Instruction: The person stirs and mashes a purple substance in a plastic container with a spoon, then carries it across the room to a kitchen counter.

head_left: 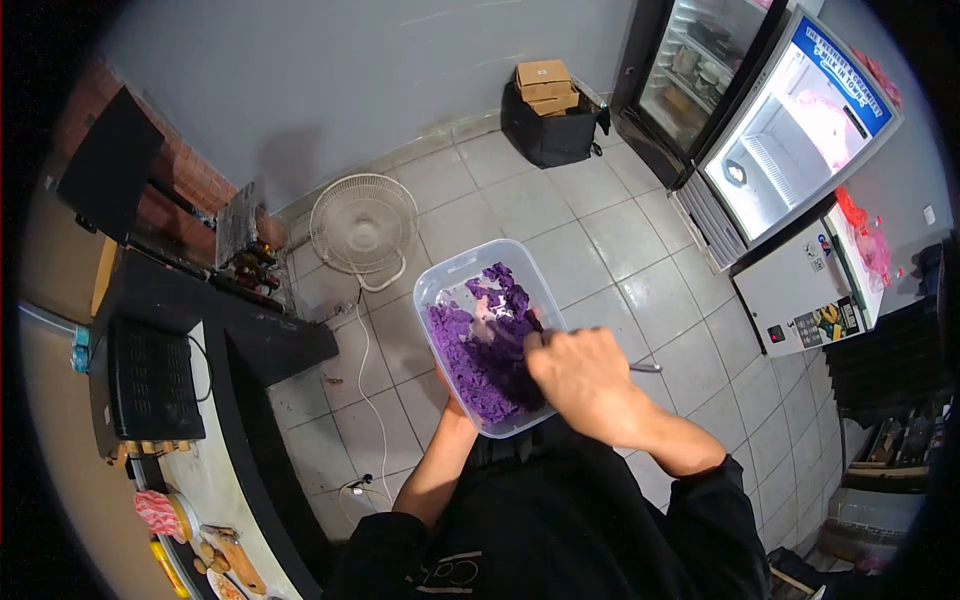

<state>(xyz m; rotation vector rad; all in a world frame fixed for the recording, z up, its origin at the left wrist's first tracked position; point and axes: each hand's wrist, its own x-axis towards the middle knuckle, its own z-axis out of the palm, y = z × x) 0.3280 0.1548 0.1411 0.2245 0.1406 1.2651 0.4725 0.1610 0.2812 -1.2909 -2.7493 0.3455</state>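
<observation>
A clear rectangular plastic container is held up in front of my body, tilted a little. Inside it is a purple mash, thick and crumbly toward the near side and thinner at the far end. My left hand supports the container from below and its left side; most of its fingers are hidden, and a pinkish patch shows through the base. Over the right rim, my right hand is closed around a utensil with a metal handle. The utensil's working end is hidden in the mash, so its kind cannot be made out.
A white fan stands on the tiled floor, its cord running toward me. Beyond is a black bag with cardboard boxes. Fridges and a white chest unit line the right; a counter runs along the left.
</observation>
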